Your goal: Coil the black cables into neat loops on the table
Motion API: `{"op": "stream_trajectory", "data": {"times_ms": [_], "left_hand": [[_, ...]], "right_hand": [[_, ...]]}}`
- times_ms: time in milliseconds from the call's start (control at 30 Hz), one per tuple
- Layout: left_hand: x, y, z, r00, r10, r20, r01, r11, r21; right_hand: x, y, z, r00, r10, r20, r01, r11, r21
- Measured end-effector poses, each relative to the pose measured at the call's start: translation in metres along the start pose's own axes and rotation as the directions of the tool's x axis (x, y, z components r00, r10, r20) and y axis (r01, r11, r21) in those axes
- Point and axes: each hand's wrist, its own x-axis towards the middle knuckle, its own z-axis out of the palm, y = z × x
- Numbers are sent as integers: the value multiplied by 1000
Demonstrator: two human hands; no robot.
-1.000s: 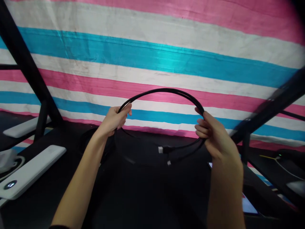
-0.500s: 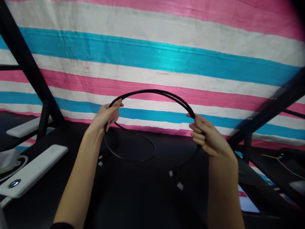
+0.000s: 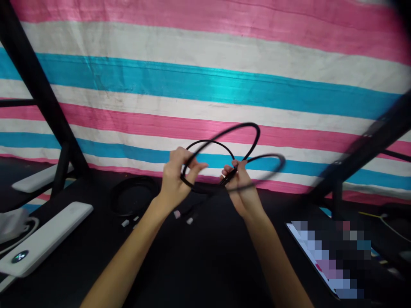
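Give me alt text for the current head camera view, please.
A person's right hand pinches a looped black cable above a black table, while the left hand meets one of its loops. Another coiled cable and a white power bank lie to the left, with a striped sheet behind.

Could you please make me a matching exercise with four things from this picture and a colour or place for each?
Things:
1. Raised cable
2. Coiled cable
3. Slab with a round display
4. Striped sheet

Descriptions:
A. Pink, white and blue
B. Gripped by the right hand
C. White body
D. Black, resting on the table

Right pairs: 1-B, 2-D, 3-C, 4-A
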Motion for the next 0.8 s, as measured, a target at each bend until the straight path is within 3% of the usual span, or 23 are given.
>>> {"op": "stream_trajectory", "data": {"times_ms": [67, 133, 200, 300, 367, 400, 467, 600, 667, 733, 800], "left_hand": [[-5, 13, 5, 969, 177, 173, -188, 981, 49], [-10, 23, 11, 881, 315, 354, -341, 940, 10], [-14, 28, 16, 777, 395, 489, -424, 904, -57], [-19, 27, 22, 669, 400, 627, -450, 889, -88], [-21, 25, 24, 636, 369, 677, -436, 897, -80], [-21, 23, 25, 631, 360, 687, -429, 900, -77], [-24, 21, 28, 634, 373, 677, -451, 890, -68], [-34, 18, 39, 631, 509, 586, -636, 771, 16], [-38, 16, 43, 629, 544, 555, -679, 732, 53], [-38, 13, 42, 650, 478, 590, -623, 780, 55], [-33, 9, 35, 669, 315, 673, -463, 885, 47]], "right_hand": [[5, 6, -8, 992, -97, -76, 83, 981, -177], [9, 6, -16, 963, -236, -128, 168, 901, -400], [11, 0, -22, 917, -371, -145, 214, 766, -606], [11, -16, -29, 818, -568, -87, 257, 496, -829], [13, -26, -34, 729, -684, -24, 303, 354, -885], [14, -30, -38, 696, -718, -7, 332, 331, -883], [18, -34, -45, 705, -709, -8, 384, 391, -836], [26, -31, -58, 864, -502, -24, 340, 619, -708], [27, -31, -61, 901, -435, -11, 319, 678, -662], [26, -33, -61, 891, -453, -8, 342, 685, -643], [23, -37, -60, 845, -535, -24, 383, 635, -671]]}}
